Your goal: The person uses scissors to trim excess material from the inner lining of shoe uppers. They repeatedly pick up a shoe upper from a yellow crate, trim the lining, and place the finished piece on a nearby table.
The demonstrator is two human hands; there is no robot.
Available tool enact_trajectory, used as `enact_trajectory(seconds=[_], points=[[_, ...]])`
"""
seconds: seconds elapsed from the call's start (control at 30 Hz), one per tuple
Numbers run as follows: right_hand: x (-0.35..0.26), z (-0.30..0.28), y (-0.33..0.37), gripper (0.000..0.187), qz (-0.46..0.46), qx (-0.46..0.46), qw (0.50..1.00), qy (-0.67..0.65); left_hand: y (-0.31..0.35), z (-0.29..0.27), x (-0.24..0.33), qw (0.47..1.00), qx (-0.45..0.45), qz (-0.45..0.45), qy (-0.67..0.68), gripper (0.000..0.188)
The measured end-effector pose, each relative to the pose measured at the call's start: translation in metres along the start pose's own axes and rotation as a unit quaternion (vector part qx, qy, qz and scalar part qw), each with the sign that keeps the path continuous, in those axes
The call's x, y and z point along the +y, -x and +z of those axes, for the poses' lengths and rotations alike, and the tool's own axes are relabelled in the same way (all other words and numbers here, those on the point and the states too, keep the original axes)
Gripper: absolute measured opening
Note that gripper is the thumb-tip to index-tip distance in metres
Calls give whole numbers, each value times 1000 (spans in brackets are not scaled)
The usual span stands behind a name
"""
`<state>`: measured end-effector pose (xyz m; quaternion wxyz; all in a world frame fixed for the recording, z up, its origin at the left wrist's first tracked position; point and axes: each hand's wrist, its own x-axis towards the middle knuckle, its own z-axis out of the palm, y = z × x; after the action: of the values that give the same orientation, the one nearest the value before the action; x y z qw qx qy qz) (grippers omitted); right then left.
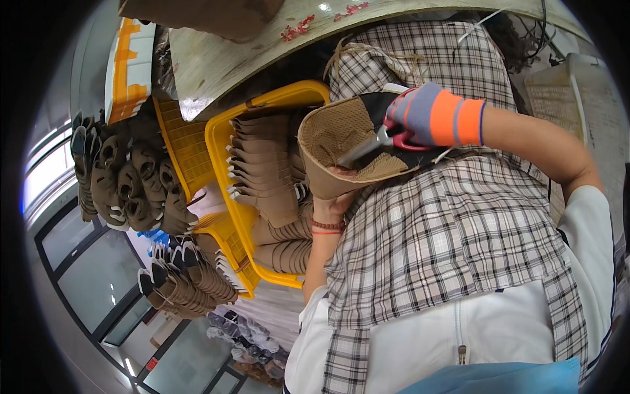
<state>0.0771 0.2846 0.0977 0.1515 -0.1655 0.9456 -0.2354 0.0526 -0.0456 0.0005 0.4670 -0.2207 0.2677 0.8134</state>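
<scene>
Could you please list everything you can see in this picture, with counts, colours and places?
shoe upper: one, tan, held at centre
scissors: one pair, red handles, over the upper
crates: at least two, yellow, left of centre
stacked uppers: many, brown, in the crate
piled uppers: many, brown, far left
apron: one, checked, over the lap
board: one, pale, top
bracelet: red beads, left wrist
left hand: bare, under the upper
right hand: grey and orange glove, holding scissors

One shoe upper point(341, 148) in work — one scissors point(380, 144), two yellow crates point(220, 141).
</scene>
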Motion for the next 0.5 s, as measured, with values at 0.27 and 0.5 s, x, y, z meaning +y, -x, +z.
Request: enact_trajectory(seconds=[0.27,0.5], points=[[-4,0,-15,26,30,-114,991,62,6,33,-20,988,65,89,-109,12],[-17,-7,-25,30,21,-141,989,31,3,23,-9,981,26,51,-188,13]])
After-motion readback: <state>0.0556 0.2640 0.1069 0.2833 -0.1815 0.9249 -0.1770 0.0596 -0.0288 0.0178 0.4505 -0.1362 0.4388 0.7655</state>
